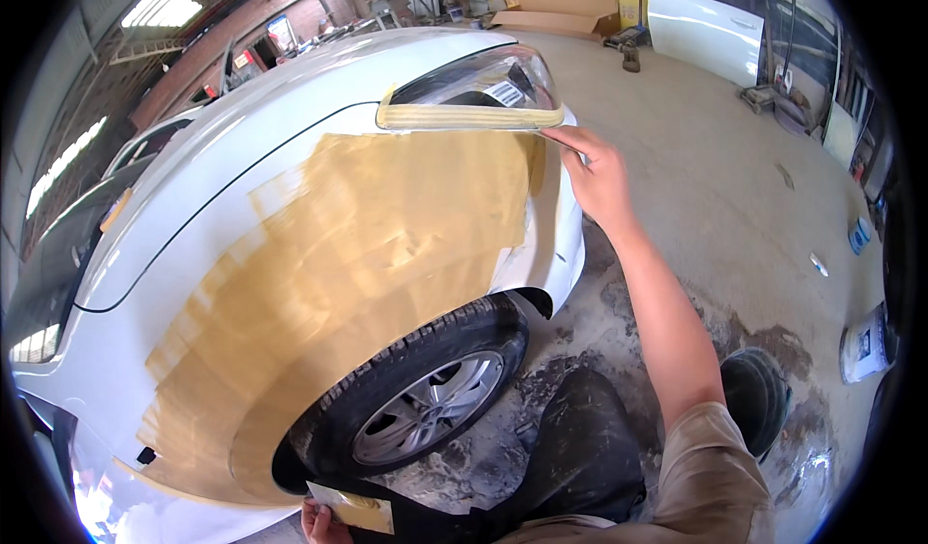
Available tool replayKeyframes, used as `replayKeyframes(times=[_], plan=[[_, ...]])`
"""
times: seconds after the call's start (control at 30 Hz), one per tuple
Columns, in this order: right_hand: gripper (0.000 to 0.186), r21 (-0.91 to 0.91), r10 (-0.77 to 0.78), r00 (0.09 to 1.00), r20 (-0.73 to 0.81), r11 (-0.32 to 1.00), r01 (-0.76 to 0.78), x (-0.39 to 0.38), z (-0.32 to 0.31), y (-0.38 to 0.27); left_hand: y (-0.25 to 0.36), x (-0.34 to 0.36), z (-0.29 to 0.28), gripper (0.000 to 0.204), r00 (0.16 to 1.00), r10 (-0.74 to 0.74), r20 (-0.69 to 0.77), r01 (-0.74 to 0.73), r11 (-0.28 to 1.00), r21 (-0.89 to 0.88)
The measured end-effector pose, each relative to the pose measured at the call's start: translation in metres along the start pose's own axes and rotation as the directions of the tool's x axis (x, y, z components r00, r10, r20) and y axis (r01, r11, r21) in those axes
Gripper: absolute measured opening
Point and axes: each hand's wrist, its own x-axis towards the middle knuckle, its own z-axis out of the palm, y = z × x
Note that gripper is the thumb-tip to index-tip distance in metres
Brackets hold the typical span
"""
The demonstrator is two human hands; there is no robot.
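A white car body point(184, 206) fills the left and middle, with a broad patch of beige coating point(358, 215) on the panel above the black tire and alloy wheel point(430, 409). Tape edges the lamp point(459, 90) above the patch. My right hand point(590, 172) reaches to the panel just under the lamp's outer corner, fingers pinched at a thin edge; whatever they hold is too small to make out. My left hand point(319, 520), low near the wheel, grips a flat plate point(358, 505) with beige paste on it.
A dark bucket point(759, 399) stands beside my right forearm, with white containers point(860, 346) farther right on the dusty floor point(696, 138). A loose white car door point(706, 22), tools and a cardboard box point(561, 13) are at the back. My knee is beside the wheel.
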Motion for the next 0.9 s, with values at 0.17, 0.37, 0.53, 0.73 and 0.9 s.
replayKeyframes(times=[0.17,0.37,0.53,0.73,0.9], plan=[[0.032,0.021,0.016,1.0,0.019,1.0,-0.016,0.007,0.011,0.005,-0.001,0.004,-0.007,0.029,0.999,-0.022,0.039,0.021,1.0,0.015],[0.033,-0.017,0.416,0.907,-0.069,0.908,-0.418,-0.006,-0.006,-0.018,0.0,0.005,-0.005,0.027,0.999,-0.004,0.048,0.005,0.999,-0.035],[0.026,-0.004,0.56,0.824,0.083,0.827,-0.562,-0.006,-0.014,-0.017,-0.02,0.016,-0.031,0.021,0.842,0.475,0.256,-0.502,0.514,0.696],[0.018,0.084,0.679,0.719,0.145,0.716,-0.693,0.017,-0.014,-0.006,-0.018,0.017,-0.033,0.022,0.837,0.46,0.297,-0.518,0.491,0.701],[0.018,0.028,0.671,0.713,0.203,0.724,-0.69,0.028,-0.019,-0.004,-0.022,0.014,-0.036,0.026,0.883,0.426,0.196,-0.453,0.671,0.587]])
